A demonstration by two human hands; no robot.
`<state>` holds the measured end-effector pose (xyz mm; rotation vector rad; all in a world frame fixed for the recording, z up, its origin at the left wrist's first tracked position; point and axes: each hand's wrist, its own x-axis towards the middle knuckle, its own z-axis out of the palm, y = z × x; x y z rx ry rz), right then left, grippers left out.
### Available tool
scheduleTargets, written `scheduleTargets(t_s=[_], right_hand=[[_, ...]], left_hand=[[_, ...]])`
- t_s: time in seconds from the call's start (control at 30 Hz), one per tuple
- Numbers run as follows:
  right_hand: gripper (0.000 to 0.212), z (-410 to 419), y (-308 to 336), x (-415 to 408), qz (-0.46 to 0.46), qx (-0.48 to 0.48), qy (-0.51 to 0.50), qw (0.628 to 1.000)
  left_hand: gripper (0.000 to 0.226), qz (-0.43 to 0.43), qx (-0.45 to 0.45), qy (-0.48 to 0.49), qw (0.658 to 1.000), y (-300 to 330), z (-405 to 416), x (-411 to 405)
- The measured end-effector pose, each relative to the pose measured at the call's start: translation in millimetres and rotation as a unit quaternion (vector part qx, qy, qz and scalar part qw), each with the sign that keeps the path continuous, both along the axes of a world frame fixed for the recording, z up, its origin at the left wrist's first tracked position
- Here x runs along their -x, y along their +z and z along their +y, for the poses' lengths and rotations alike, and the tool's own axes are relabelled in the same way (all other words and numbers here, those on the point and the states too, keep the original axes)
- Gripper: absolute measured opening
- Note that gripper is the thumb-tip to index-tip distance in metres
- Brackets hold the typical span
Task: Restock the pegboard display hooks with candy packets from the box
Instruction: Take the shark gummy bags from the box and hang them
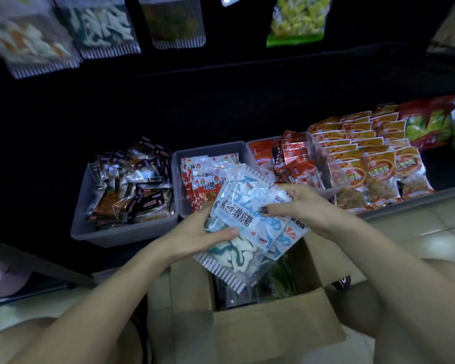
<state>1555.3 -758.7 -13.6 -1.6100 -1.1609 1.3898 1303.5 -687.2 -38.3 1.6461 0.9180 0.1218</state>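
I hold a small stack of blue-and-white shark gummy packets (pixel 243 222) above an open cardboard box (pixel 263 329). My left hand (pixel 202 235) grips the stack's lower left edge, thumb on top. My right hand (pixel 300 206) pinches the upper right edge of the stack. More packets lie dark inside the box (pixel 237 292). Along the top of the view, candy packets hang on the dark pegboard: white-and-orange ones (pixel 29 40), white-and-teal ones (pixel 103 24), a dark one (pixel 174 22) and a yellow-green one (pixel 297 19).
Below the pegboard a shelf carries grey bins: one with dark-wrapped snacks (pixel 132 193), one with red-and-white packets (pixel 208 177), one with red packets (pixel 286 158). Rows of orange packets (pixel 365 153) and green bags (pixel 431 127) stand further right. Pale floor tiles (pixel 431 232) lie at right.
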Motion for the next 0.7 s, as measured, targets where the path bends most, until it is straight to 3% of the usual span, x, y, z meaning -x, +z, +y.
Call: scheduleTargets(t_s=[0.1, 0.23, 0.47, 0.7], right_hand=[[0.01, 8.4, 0.7, 2.4, 0.021, -0.001, -0.014, 1.0], [0.015, 16.4, -1.1, 8.1, 0.08, -0.013, -0.047, 0.996], [0.056, 39.6, -15.6, 12.0, 0.199, 0.004, -0.174, 0.964], [0.079, 38.6, -5.6, 20.1, 0.206, -0.001, -0.18, 0.962]], left_hand=[[0.055, -0.012, 0.032, 0.036, 0.999, -1.1, 3.2, 0.7], [0.06, -0.03, 0.06, 0.083, 0.994, 2.0, 6.2, -0.3], [0.055, -0.064, 0.091, 0.15, 0.982, 2.3, 10.6, -8.9], [0.067, -0.129, 0.079, 0.271, 0.951, 1.9, 24.6, -14.5]])
